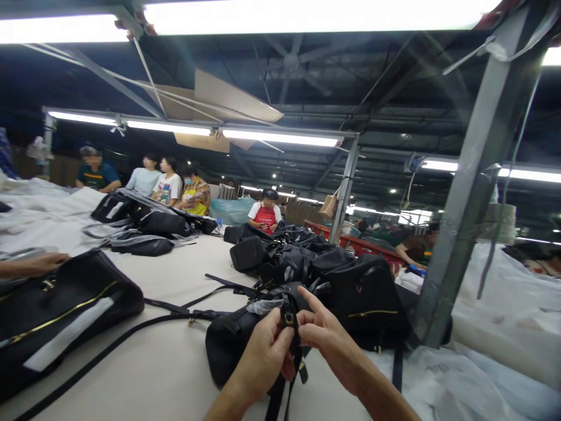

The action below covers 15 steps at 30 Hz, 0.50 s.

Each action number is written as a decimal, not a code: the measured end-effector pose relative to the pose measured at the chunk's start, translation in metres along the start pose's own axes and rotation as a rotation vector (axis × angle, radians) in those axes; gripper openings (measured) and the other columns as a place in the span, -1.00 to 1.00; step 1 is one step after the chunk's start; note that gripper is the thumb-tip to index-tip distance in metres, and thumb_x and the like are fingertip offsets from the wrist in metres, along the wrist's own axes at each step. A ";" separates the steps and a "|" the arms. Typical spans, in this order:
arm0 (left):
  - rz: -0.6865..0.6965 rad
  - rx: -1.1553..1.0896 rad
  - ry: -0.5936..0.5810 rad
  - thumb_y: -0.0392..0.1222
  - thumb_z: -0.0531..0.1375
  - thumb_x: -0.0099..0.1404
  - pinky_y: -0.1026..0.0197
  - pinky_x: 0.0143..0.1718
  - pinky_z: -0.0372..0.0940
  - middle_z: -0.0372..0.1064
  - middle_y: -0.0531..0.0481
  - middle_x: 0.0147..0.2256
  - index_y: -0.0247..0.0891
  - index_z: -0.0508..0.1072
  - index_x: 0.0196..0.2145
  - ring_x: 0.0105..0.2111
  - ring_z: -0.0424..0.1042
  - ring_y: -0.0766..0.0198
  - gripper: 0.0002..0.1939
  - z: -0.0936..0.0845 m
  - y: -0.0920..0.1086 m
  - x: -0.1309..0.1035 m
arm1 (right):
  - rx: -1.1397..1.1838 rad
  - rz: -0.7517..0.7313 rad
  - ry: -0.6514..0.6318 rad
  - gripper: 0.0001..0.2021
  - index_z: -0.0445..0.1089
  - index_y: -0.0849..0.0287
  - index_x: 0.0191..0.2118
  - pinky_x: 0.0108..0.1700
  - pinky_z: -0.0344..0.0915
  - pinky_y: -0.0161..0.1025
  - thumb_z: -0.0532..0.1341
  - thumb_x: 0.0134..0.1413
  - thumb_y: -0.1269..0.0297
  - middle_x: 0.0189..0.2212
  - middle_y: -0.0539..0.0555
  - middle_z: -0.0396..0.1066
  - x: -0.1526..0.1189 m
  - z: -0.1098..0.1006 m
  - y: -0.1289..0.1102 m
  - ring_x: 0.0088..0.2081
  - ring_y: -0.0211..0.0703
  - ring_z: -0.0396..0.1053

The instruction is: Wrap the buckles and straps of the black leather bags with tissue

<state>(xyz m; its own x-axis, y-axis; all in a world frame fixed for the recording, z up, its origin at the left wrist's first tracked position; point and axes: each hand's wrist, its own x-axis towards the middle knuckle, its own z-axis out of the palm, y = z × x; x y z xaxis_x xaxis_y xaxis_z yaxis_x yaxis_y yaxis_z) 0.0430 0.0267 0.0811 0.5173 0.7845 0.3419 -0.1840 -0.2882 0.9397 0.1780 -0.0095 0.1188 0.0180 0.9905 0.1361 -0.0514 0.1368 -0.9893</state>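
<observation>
A black bag strap [288,313] with a gold-coloured metal eyelet stands up between my two hands. My left hand [263,354] pinches it between thumb and fingers, just below the eyelet. From the other side, the bent fingers of my right hand [328,336] close on the strap's edge, while its index finger points up and away. Behind my hands a black handbag [225,345] lies on the pale table [175,362]. Crumpled clear wrapping [265,305] sits on top of this bag. Loose strap ends hang below my left hand.
At left another person's hand [37,266] rests on a black bag with a gold zipper [87,301]. A long strap [118,345] crosses the table. Bags pile up [359,286] at right, beside a metal post [460,193] and plastic sheeting [495,380]. Several people work farther back.
</observation>
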 end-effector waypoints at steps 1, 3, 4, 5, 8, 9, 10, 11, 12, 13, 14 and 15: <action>-0.019 -0.042 -0.002 0.00 0.07 0.27 0.38 -0.72 0.17 0.28 0.15 -0.62 -0.22 0.24 -0.28 -0.73 0.28 0.38 -0.77 -0.001 -0.001 0.001 | 0.041 -0.002 -0.016 0.04 -0.26 0.30 0.37 -0.34 0.17 -0.29 0.23 -0.29 0.45 -0.54 -0.15 0.32 0.000 0.000 0.002 -0.48 -0.27 0.25; -0.053 -0.091 -0.006 0.05 0.11 0.22 0.39 -0.73 0.19 0.31 0.14 -0.63 -0.23 0.25 -0.27 -0.73 0.31 0.37 -0.71 -0.003 -0.004 0.002 | 0.098 0.008 -0.033 0.05 -0.26 0.26 0.37 -0.37 0.15 -0.29 0.27 -0.28 0.44 -0.53 -0.15 0.32 -0.001 -0.001 0.004 -0.50 -0.28 0.23; -0.065 -0.097 -0.005 0.05 0.12 0.21 0.39 -0.73 0.19 0.33 0.13 -0.63 -0.24 0.26 -0.27 -0.72 0.33 0.36 -0.70 -0.004 -0.005 0.003 | 0.108 0.016 -0.031 0.05 -0.24 0.25 0.37 -0.38 0.15 -0.29 0.29 -0.29 0.44 -0.53 -0.15 0.32 -0.002 -0.002 0.004 -0.50 -0.29 0.22; -0.072 -0.096 -0.001 0.05 0.13 0.20 0.40 -0.73 0.19 0.34 0.11 -0.63 -0.25 0.28 -0.27 -0.72 0.34 0.36 -0.69 -0.005 -0.006 0.005 | 0.100 0.024 -0.021 0.05 -0.23 0.24 0.36 -0.38 0.14 -0.29 0.30 -0.29 0.43 -0.53 -0.16 0.31 -0.003 -0.001 0.004 -0.50 -0.29 0.22; -0.069 -0.075 0.069 0.01 0.15 0.19 0.42 -0.73 0.16 0.35 0.11 -0.64 -0.25 0.30 -0.30 -0.70 0.35 0.36 -0.73 -0.008 -0.010 0.007 | 0.070 0.071 0.010 0.05 -0.19 0.29 0.35 -0.44 0.11 -0.31 0.29 -0.34 0.43 -0.58 -0.18 0.29 -0.007 0.001 0.001 -0.55 -0.32 0.17; -0.061 -0.068 0.111 -0.01 0.17 0.18 0.43 -0.73 0.15 0.32 0.14 -0.65 -0.25 0.30 -0.31 -0.70 0.34 0.37 -0.75 -0.009 -0.012 0.008 | 0.086 0.086 0.014 0.05 -0.19 0.32 0.35 -0.48 0.08 -0.32 0.29 -0.35 0.43 -0.60 -0.19 0.27 -0.008 0.002 0.000 -0.59 -0.34 0.14; -0.055 -0.066 0.147 -0.03 0.19 0.17 0.44 -0.73 0.13 0.29 0.16 -0.66 -0.25 0.29 -0.32 -0.70 0.33 0.39 -0.75 -0.010 -0.013 0.008 | 0.116 0.090 0.022 0.06 -0.20 0.34 0.34 -0.50 0.05 -0.33 0.29 -0.36 0.43 -0.61 -0.21 0.25 -0.009 0.003 0.000 -0.61 -0.35 0.11; -0.052 -0.071 0.167 -0.04 0.20 0.15 0.44 -0.74 0.13 0.28 0.18 -0.66 -0.25 0.30 -0.32 -0.70 0.31 0.39 -0.75 -0.011 -0.014 0.009 | 0.150 0.080 0.038 0.05 -0.20 0.34 0.34 -0.52 0.03 -0.34 0.29 -0.35 0.42 -0.62 -0.22 0.24 -0.009 0.004 -0.001 -0.62 -0.37 0.09; -0.054 -0.084 0.167 -0.04 0.21 0.14 0.43 -0.75 0.14 0.28 0.18 -0.66 -0.26 0.30 -0.30 -0.70 0.31 0.38 -0.74 -0.011 -0.014 0.008 | 0.170 0.057 0.060 0.03 -0.17 0.33 0.33 -0.52 0.03 -0.35 0.31 -0.32 0.40 -0.62 -0.22 0.24 -0.009 0.004 -0.001 -0.63 -0.37 0.08; -0.061 -0.105 0.149 -0.03 0.22 0.14 0.41 -0.75 0.16 0.30 0.17 -0.64 -0.27 0.31 -0.28 -0.70 0.32 0.37 -0.71 -0.011 -0.015 0.008 | 0.159 0.030 0.086 -0.01 -0.11 0.32 0.31 -0.51 0.04 -0.36 0.34 -0.29 0.37 -0.61 -0.21 0.24 -0.008 0.004 -0.001 -0.61 -0.38 0.11; -0.073 -0.132 0.123 -0.01 0.21 0.13 0.39 -0.75 0.18 0.33 0.14 -0.63 -0.28 0.32 -0.27 -0.71 0.32 0.36 -0.68 -0.011 -0.014 0.007 | 0.120 0.006 0.109 -0.07 -0.01 0.31 0.28 -0.49 0.07 -0.36 0.37 -0.26 0.33 -0.59 -0.19 0.27 -0.006 0.003 0.000 -0.59 -0.37 0.15; -0.085 -0.159 0.101 0.02 0.21 0.13 0.38 -0.74 0.20 0.35 0.12 -0.62 -0.29 0.33 -0.25 -0.70 0.33 0.36 -0.66 -0.011 -0.014 0.007 | 0.065 -0.008 0.123 -0.15 0.09 0.30 0.24 -0.48 0.09 -0.36 0.39 -0.23 0.28 -0.56 -0.15 0.32 -0.004 0.002 0.001 -0.55 -0.35 0.21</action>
<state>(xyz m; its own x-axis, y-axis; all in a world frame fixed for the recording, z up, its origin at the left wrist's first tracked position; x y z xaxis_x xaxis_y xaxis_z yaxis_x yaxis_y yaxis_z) 0.0398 0.0421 0.0704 0.4512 0.8559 0.2528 -0.2775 -0.1347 0.9512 0.1762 -0.0133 0.1177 0.1403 0.9813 0.1321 -0.1151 0.1487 -0.9822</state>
